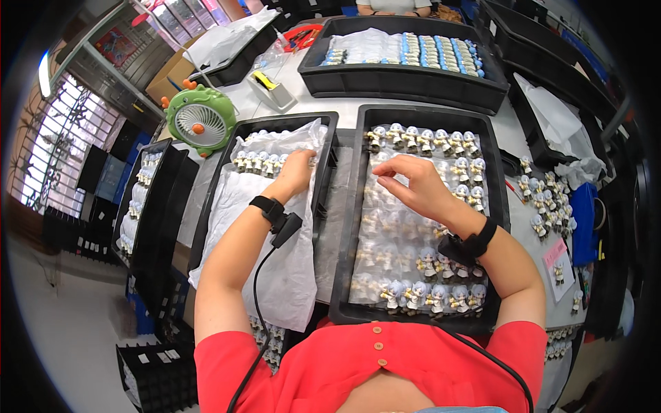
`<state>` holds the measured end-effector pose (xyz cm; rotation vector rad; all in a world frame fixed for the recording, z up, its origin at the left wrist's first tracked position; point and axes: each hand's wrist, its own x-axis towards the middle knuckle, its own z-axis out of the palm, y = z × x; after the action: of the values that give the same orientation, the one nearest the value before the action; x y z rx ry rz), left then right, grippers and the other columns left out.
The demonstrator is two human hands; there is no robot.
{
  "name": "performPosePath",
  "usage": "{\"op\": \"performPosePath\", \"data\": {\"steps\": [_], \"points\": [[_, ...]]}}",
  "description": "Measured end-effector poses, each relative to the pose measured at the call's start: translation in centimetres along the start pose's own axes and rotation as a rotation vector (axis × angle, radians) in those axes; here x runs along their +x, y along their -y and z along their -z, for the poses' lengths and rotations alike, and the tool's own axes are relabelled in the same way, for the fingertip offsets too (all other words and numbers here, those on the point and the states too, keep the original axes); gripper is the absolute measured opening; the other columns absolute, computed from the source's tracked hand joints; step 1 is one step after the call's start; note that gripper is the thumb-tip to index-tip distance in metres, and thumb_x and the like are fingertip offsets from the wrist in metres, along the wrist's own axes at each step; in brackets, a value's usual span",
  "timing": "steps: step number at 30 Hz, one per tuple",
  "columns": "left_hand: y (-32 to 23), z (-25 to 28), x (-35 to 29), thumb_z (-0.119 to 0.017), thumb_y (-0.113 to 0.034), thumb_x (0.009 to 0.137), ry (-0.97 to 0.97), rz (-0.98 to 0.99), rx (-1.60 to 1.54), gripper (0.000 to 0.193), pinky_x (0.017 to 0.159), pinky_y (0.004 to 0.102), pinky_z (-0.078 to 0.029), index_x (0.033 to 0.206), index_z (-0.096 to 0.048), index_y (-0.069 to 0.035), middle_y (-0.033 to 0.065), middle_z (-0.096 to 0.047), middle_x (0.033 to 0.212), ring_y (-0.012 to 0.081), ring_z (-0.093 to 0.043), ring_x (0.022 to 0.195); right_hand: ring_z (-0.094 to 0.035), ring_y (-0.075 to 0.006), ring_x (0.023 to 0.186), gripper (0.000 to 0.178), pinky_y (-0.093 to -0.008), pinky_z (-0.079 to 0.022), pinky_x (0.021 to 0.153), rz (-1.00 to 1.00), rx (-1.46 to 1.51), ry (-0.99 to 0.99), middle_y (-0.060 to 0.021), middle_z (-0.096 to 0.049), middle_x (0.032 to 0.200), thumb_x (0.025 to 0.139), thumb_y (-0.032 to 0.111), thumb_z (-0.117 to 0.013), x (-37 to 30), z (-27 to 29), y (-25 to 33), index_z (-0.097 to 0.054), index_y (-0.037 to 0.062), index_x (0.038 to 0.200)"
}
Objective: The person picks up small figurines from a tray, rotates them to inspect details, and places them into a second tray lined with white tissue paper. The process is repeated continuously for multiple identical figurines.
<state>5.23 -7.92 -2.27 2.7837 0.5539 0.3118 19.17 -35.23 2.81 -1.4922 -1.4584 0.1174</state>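
Small white-haired toy figurines [261,164] stand in a row across the left black tray [206,220], behind a white sheet [268,227]. My left hand [296,172] is at the right end of that row, its fingers closed around a figurine [313,161] that is mostly hidden. Above the right black tray [363,124] hovers my right hand [412,177], its fingers curved, with a gap between thumb and index finger and nothing seen in it. Rows of the same figurines [427,141] fill the right tray, some under a translucent sheet [385,224].
A green fan [200,120] and a tape dispenser [273,91] stand beyond the left tray. Another black tray [406,84] with blue-and-white pieces lies at the back. Loose figurines [547,196] are heaped at the right. Dark cables run from both wrist straps.
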Motion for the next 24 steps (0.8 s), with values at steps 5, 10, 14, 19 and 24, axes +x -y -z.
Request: {"op": "performPosePath", "data": {"steps": [5,10,14,19,24], "points": [[-1.5,1.6,-0.7,-0.064,-0.010,0.077,-0.016,0.031,0.018,0.033,0.081,0.0406,-0.048,0.110,-0.064,-0.005,0.0195,-0.063,0.095,0.0365,-0.061,0.092,-0.065,-0.0224,0.081,0.014,-0.0315,-0.051,0.073,-0.096,-0.057,-0.003,-0.0126,-0.067,0.087,0.083,0.009,-0.064,0.0,0.5,-1.4,-0.066,-0.0003,0.094],[-0.7,1.7,-1.0,-0.064,-0.002,0.074,0.032,0.030,-0.031,0.035,0.081,0.0410,-0.048,0.109,-0.064,-0.006,0.0188,-0.063,0.097,0.0356,-0.060,0.093,-0.063,-0.0280,0.089,0.021,-0.0414,-0.049,0.080,-0.202,-0.437,-0.053,-0.0116,-0.065,0.092,0.078,0.017,-0.065,-0.1,2.3,-3.1,-0.067,0.0057,0.096],[-1.2,3.0,-1.6,-0.067,-0.006,0.076,-0.112,-0.015,-0.090,0.033,0.081,0.0392,-0.049,0.109,-0.064,-0.006,0.0187,-0.063,0.103,0.0333,-0.062,0.091,-0.061,-0.0330,0.090,0.027,-0.0428,-0.051,0.079,-0.319,-0.894,0.069,-0.0128,-0.060,0.105,0.076,0.007,-0.064,-0.8,3.8,-4.3,-0.063,0.0049,0.104],[-7.8,7.6,-3.6,-0.062,-0.011,0.088,-0.250,0.056,-0.818,0.024,0.069,0.0237,-0.049,0.110,-0.063,-0.002,0.0050,-0.065,0.099,0.0116,-0.064,0.080,-0.064,-0.0340,0.094,0.024,-0.0420,-0.054,0.077,-0.647,-1.034,0.212,-0.0166,-0.063,0.101,0.075,0.004,-0.060,-1.7,5.3,-7.6,-0.066,0.0027,0.098],[-14.2,8.5,-8.8,-0.060,-0.012,0.090,-0.059,-0.005,-1.206,0.019,0.072,0.0251,-0.050,0.106,-0.063,-0.001,0.0065,-0.065,0.098,0.0132,-0.064,0.081,-0.063,-0.0349,0.093,0.023,-0.0424,-0.052,0.077,-0.663,-1.009,0.246,-0.0194,-0.061,0.101,0.072,-0.003,-0.058,-1.7,5.1,-8.4,-0.063,0.0012,0.094]]}}
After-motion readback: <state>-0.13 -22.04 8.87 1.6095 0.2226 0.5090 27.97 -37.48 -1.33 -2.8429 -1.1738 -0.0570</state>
